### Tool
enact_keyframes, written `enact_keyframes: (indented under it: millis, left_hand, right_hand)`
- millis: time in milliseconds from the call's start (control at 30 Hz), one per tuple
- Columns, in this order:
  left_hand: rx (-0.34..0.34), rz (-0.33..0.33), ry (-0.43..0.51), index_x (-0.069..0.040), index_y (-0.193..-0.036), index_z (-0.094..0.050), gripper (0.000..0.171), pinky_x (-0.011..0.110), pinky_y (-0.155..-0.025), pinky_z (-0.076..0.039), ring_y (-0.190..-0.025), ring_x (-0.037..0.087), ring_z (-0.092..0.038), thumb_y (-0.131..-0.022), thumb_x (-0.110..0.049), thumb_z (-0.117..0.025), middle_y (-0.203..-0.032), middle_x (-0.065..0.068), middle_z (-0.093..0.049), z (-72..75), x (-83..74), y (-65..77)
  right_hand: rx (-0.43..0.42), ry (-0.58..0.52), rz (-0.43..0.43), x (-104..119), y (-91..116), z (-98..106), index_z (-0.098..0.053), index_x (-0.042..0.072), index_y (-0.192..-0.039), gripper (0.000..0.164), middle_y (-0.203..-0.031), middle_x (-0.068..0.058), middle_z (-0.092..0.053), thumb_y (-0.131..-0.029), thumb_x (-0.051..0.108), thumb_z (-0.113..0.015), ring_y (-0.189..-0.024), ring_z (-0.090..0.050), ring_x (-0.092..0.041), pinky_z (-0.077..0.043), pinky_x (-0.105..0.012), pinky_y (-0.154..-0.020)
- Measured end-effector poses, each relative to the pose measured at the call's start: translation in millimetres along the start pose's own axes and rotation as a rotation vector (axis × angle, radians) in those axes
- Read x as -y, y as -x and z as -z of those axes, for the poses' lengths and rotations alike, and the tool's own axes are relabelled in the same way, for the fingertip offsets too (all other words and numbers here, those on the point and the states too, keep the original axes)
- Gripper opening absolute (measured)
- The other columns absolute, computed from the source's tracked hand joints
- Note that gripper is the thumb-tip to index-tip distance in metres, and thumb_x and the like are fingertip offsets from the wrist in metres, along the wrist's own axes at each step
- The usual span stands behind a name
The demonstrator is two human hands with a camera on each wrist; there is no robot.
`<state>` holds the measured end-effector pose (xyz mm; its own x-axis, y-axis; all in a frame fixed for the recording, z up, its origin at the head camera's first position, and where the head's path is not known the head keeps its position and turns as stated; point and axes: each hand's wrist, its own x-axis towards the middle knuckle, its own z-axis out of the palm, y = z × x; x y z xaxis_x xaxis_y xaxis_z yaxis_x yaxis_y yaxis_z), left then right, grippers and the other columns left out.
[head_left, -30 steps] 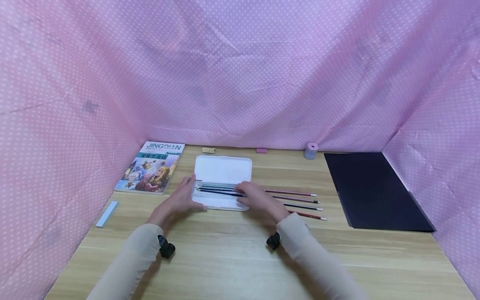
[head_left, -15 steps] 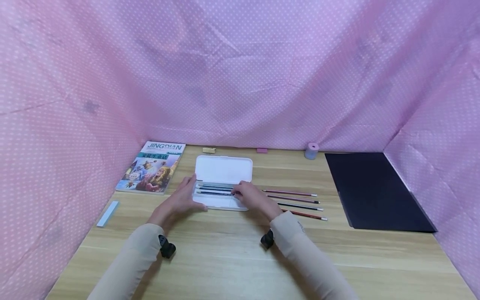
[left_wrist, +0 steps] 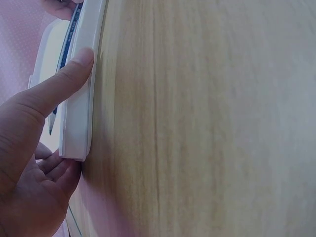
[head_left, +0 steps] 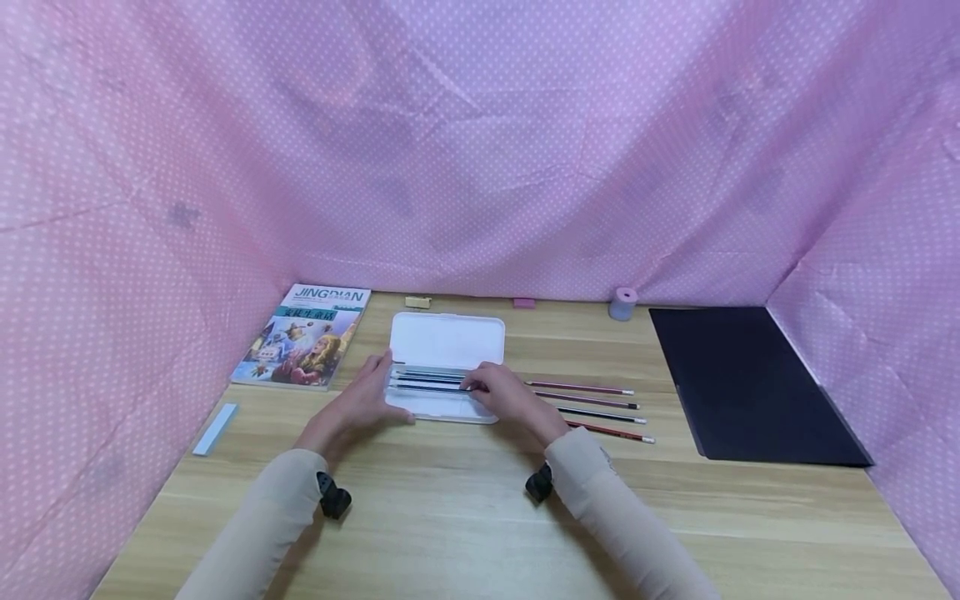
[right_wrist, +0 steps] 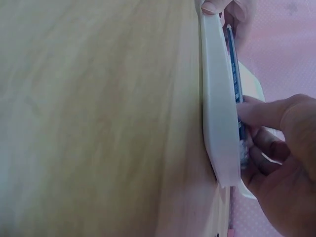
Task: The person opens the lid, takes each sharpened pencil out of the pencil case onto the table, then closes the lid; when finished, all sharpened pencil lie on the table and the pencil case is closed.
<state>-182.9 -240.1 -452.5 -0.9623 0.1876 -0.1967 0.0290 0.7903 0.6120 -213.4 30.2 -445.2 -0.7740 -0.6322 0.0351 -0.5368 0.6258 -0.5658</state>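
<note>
A white pencil case [head_left: 447,340] lies with its lid raised on the table in the head view. Several pencils lie side by side in its tray. My left hand [head_left: 365,393] grips the case's left end; in the left wrist view the thumb [left_wrist: 83,60] lies along the front wall and the other fingers bend round the end. With thumb and fingers, my right hand [head_left: 504,396] pinches a dark pencil [right_wrist: 234,69] near its right end, low over the tray. Its point faces left. The right hand hides part of the tray.
Several pencils [head_left: 600,415] lie in a row right of the case. A magazine [head_left: 303,337] and a pale blue strip [head_left: 215,429] are at left. Behind stand a yellowish block [head_left: 417,302], a pink block [head_left: 524,303] and a small cylinder [head_left: 622,304]. Black sheets [head_left: 753,383] lie at right.
My right hand has moved slightly left and lowered the dark pencil from a slant to lie level along the tray. The left hand has stayed on the case.
</note>
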Motion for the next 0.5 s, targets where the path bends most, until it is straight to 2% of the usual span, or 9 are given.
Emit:
enact_keyframes:
  millis: [167, 400, 500]
  left_hand:
    - [0.007, 0.011, -0.010, -0.017, -0.149, 0.004, 0.137, 0.053, -0.110, -0.018, -0.137, 0.034, -0.013, -0.050, -0.065, -0.078, -0.151, 0.015, -0.010, 0.7, 0.0, -0.2]
    - [0.007, 0.004, 0.008, -0.017, -0.149, 0.004, 0.136, 0.053, -0.109, -0.017, -0.138, 0.034, -0.013, -0.050, -0.062, -0.079, -0.151, 0.014, -0.010, 0.4, 0.2, 0.2]
    - [0.010, 0.002, 0.016, -0.017, -0.149, 0.004, 0.136, 0.054, -0.110, -0.016, -0.138, 0.034, -0.011, -0.051, -0.061, -0.079, -0.152, 0.014, -0.008, -0.1, -0.3, 0.3]
  right_hand:
    - [-0.029, -0.079, -0.011, -3.1, 11.2, 8.9, -0.069, 0.013, -0.101, 0.017, -0.090, 0.003, -0.058, -0.089, 0.008, -0.058, -0.079, -0.052, -0.009, -0.048, -0.022, -0.069]
    - [-0.083, -0.158, -0.076, -11.9, 39.6, 27.9, -0.070, 0.016, -0.100, 0.017, -0.096, 0.002, -0.061, -0.088, 0.008, -0.061, -0.085, -0.053, -0.010, -0.048, -0.027, -0.075]
    - [-0.108, -0.171, -0.081, -20.9, 54.2, 35.9, -0.070, 0.015, -0.101, 0.017, -0.090, 0.001, -0.060, -0.087, 0.009, -0.062, -0.079, -0.052, -0.011, -0.048, -0.027, -0.069]
